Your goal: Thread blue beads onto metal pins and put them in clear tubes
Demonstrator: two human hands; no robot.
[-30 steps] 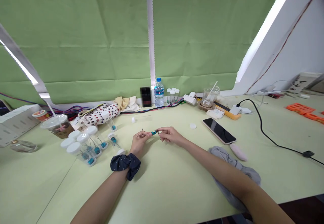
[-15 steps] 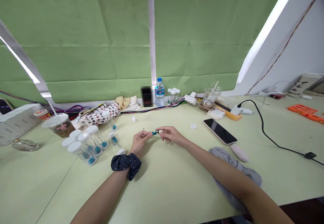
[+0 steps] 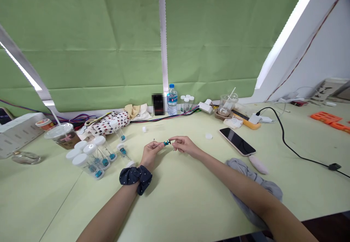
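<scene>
My left hand and my right hand meet over the middle of the pale green table. Between their fingertips is a tiny blue part with a thin dark pin sticking out on the left. Both hands pinch it, the left from the left end and the right from the right end. A dark dotted scrunchie sits on my left wrist. Left of my hands lie several clear vials with white caps holding similar blue parts.
An iced drink cup stands at the left. A black phone, a grey cloth and a black cable lie to the right. A water bottle and more vials line the back edge. Loose white caps lie nearby.
</scene>
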